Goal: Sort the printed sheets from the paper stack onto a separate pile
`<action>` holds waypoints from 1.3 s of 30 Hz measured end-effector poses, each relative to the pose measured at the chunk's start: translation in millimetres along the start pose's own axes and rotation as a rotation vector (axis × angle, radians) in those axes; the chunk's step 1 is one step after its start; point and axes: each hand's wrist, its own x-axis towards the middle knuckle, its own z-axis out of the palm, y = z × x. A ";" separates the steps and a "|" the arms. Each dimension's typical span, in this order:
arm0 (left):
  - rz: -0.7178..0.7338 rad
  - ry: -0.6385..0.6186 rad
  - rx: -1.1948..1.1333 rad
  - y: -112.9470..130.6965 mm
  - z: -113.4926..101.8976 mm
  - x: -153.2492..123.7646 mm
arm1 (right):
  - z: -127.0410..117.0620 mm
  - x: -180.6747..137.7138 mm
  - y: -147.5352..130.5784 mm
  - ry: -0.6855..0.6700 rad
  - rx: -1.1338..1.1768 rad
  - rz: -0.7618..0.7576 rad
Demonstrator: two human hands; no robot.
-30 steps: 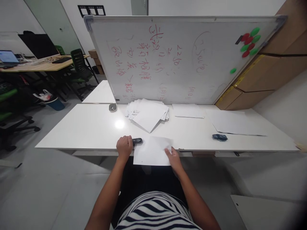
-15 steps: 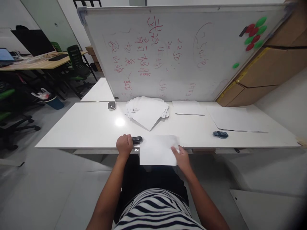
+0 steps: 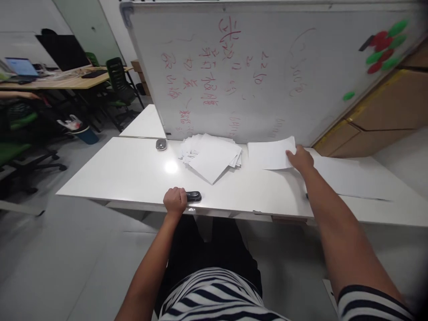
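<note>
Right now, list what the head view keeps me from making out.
All in the head view:
- Stapler: one end hidden by the left hand.
- Sheet in the right hand: hides whatever lies beneath.
- Dark object: mostly behind the right forearm.
- Paper pile: print too small.
- Another person's arm: cut off by the left edge.

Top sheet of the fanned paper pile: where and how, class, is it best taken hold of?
The top sheet is probably best pinched at its near corner, coming from the front of the table: that corner juts past the rest of the pile.
</note>
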 end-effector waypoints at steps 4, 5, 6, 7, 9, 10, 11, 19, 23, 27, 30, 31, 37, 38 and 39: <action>0.014 0.068 -0.011 1.0 0.5 -0.6 | 57.1 -3.8 -40.0 0.084 -0.131 -0.204; 0.019 0.092 -0.019 1.0 0.9 -0.6 | 74.0 -17.0 -52.0 0.057 -0.140 -0.322; 0.028 0.116 -0.024 1.0 1.2 -0.7 | 90.1 -33.6 -63.6 -0.005 -0.131 -0.429; 0.042 0.139 -0.025 0.9 1.5 -0.7 | 104.6 -52.2 -74.3 -0.080 -0.119 -0.555; 0.071 0.169 -0.013 0.8 1.9 -0.6 | 127.4 -89.5 -91.7 -0.229 -0.159 -0.908; 0.079 0.178 -0.007 0.9 1.9 -0.5 | 135.3 -105.4 -98.2 -0.269 -0.191 -1.009; 0.081 0.183 -0.004 1.0 1.9 -0.5 | 141.2 -118.0 -103.5 -0.289 -0.226 -1.074; 0.087 0.176 -0.025 0.4 3.0 -1.0 | 141.3 -111.9 -132.9 -0.217 -0.323 -0.919; 0.097 0.212 -0.014 -0.6 4.8 -1.2 | 132.6 -90.4 -158.9 -0.080 -0.379 -0.725; 0.087 0.211 -0.009 -0.3 5.4 -0.9 | 143.4 -83.7 -178.7 -0.140 -0.399 -0.732; 0.091 0.218 0.001 0.4 4.6 -0.7 | 157.5 -80.7 -183.9 -0.357 -0.411 -0.750; 0.092 0.221 0.000 0.6 4.3 -0.7 | 161.4 -78.6 -184.3 -0.433 -0.414 -0.731; 0.080 0.243 -0.022 0.9 3.7 -1.7 | 169.3 -63.3 -182.2 -0.606 -0.446 -0.702; 0.079 0.242 -0.024 0.8 3.8 -1.8 | 168.7 -62.3 -182.0 -0.613 -0.458 -0.725; 0.079 0.239 -0.028 0.7 4.0 -1.9 | 167.9 -62.0 -182.0 -0.619 -0.474 -0.751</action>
